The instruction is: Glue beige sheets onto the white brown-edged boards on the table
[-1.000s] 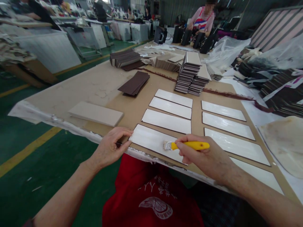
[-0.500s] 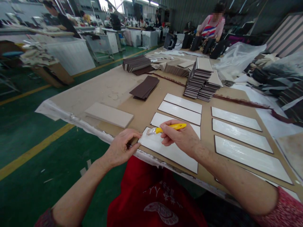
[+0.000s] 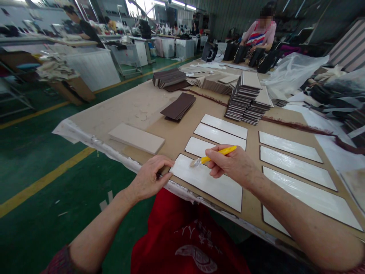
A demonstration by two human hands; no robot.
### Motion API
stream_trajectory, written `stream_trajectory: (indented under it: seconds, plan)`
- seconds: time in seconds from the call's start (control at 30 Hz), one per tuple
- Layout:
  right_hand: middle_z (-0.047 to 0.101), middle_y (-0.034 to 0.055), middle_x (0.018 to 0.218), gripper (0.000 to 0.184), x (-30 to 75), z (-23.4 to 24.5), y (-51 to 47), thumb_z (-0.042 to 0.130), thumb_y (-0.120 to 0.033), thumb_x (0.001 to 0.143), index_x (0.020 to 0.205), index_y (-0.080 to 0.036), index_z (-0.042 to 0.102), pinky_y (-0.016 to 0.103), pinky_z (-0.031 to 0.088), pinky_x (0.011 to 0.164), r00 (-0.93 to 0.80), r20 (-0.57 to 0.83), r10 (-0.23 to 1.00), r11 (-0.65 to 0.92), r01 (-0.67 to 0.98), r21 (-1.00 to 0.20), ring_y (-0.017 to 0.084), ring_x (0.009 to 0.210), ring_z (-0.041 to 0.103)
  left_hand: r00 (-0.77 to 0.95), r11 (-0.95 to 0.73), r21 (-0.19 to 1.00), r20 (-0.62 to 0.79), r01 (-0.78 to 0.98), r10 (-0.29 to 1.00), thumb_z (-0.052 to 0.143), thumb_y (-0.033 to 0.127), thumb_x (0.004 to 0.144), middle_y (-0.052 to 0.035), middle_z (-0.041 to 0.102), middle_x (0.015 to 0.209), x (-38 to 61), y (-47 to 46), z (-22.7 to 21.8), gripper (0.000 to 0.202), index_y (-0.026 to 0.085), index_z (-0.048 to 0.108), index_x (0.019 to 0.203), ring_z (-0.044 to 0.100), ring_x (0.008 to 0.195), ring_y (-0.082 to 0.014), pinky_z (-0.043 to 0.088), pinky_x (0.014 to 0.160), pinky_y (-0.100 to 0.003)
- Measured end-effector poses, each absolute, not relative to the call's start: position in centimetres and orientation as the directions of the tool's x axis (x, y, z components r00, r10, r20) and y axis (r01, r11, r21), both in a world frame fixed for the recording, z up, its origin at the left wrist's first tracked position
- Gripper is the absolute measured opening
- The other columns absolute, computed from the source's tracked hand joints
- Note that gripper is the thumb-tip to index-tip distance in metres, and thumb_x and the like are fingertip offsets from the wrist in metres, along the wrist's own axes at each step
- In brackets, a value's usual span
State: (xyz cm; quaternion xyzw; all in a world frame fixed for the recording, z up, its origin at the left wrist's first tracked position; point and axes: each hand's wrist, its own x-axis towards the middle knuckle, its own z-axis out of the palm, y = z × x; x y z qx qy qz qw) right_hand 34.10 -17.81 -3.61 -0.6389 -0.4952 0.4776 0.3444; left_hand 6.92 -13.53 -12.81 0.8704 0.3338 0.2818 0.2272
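Note:
My right hand is closed around the yellow handle of a paintbrush. The brush's bristles rest on the nearest white panel, a dark-edged strip with a wet-looking face lying along the table's front edge. At that panel's left end, my left hand grips the corner between thumb and fingers. More white panels lie just beyond, the closest partly hidden by the brush and my right hand. To the right, several glossy white panels lie in a column, the lowest partly covered by my right forearm.
Left of the panels lies a stack of beige boards, with dark brown strips behind it. Tall piles of boards stand farther back. Crumpled clear plastic lies at the right. Across the table, a person stands behind black bags.
The paintbrush in my right hand has moved right along the nearest panel, away from its left end. My left hand stays at the panel's corner. The whole view has shifted slightly.

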Motion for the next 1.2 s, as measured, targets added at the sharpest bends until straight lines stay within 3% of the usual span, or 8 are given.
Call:
stream_trajectory:
  seconds: [0.23, 0.4, 0.57, 0.8, 1.03, 1.2]
  plan:
    - [0.068, 0.0039, 0.063, 0.027, 36.4, -2.1, -18.9, 0.068, -0.041, 0.086, 0.075, -0.016, 0.064, 0.02, 0.054, 0.042, 0.062, -0.366, 0.928, -0.355, 0.436, -0.827, 0.012, 0.045, 0.062, 0.616, -0.673, 0.586, 0.341, 0.452, 0.71, 0.058, 0.024, 0.09, -0.0076, 0.065, 0.116, 6.9, -13.5, -12.9, 0.019, 0.024, 0.059, 0.109, 0.059, 0.111, -0.0242, 0.048, 0.1, -0.044]
    - [0.069, 0.0036, 0.065, 0.029, 35.8, -1.3, -19.2, 0.071, -0.045, 0.083, 0.078, -0.017, 0.064, 0.021, 0.055, 0.045, 0.064, -0.279, 0.958, -0.285, 0.304, -0.909, 0.012, 0.046, 0.061, 0.61, -0.667, 0.587, 0.337, 0.46, 0.717, 0.059, 0.023, 0.089, -0.0072, 0.066, 0.115, 7.0, -13.6, -12.8, 0.019, 0.024, 0.058, 0.108, 0.059, 0.11, -0.024, 0.048, 0.1, -0.044]
    - [0.068, 0.0022, 0.069, 0.026, 32.1, -3.6, -17.7, 0.067, -0.042, 0.088, 0.088, -0.016, 0.065, 0.021, 0.058, 0.051, -0.004, -0.208, 0.978, -0.205, 0.162, -0.965, 0.012, 0.052, 0.065, 0.602, -0.645, 0.597, 0.313, 0.477, 0.735, 0.06, 0.023, 0.088, -0.0067, 0.065, 0.115, 6.9, -13.7, -12.8, 0.022, 0.024, 0.058, 0.111, 0.059, 0.109, -0.0233, 0.048, 0.098, -0.042]
    - [0.066, 0.0017, 0.063, 0.029, 31.5, -4.0, -17.0, 0.067, -0.043, 0.088, 0.078, -0.017, 0.062, 0.019, 0.054, 0.043, -0.071, -0.307, 0.949, -0.277, 0.279, -0.919, 0.011, 0.045, 0.062, 0.603, -0.641, 0.604, 0.307, 0.475, 0.736, 0.06, 0.023, 0.089, -0.0066, 0.064, 0.115, 6.9, -13.6, -12.8, 0.024, 0.024, 0.057, 0.113, 0.059, 0.108, -0.0227, 0.048, 0.098, -0.041]
    - [0.068, 0.0022, 0.067, 0.026, 31.8, -4.1, -16.9, 0.065, -0.041, 0.09, 0.084, -0.016, 0.063, 0.02, 0.056, 0.048, -0.07, -0.242, 0.968, -0.225, 0.186, -0.956, 0.011, 0.05, 0.064, 0.598, -0.642, 0.591, 0.309, 0.487, 0.739, 0.061, 0.024, 0.09, -0.0063, 0.064, 0.116, 6.8, -13.6, -13.0, 0.023, 0.023, 0.057, 0.112, 0.058, 0.109, -0.0229, 0.047, 0.097, -0.04]
    - [0.065, 0.0007, 0.062, 0.027, 32.2, -4.5, -17.3, 0.066, -0.041, 0.089, 0.079, -0.016, 0.063, 0.018, 0.053, 0.043, -0.152, -0.278, 0.948, -0.223, 0.301, -0.927, 0.01, 0.046, 0.062, 0.606, -0.65, 0.567, 0.304, 0.505, 0.735, 0.06, 0.03, 0.093, -0.0058, 0.064, 0.117, 6.7, -13.8, -12.9, 0.022, 0.023, 0.057, 0.113, 0.059, 0.109, -0.0221, 0.046, 0.098, -0.039]
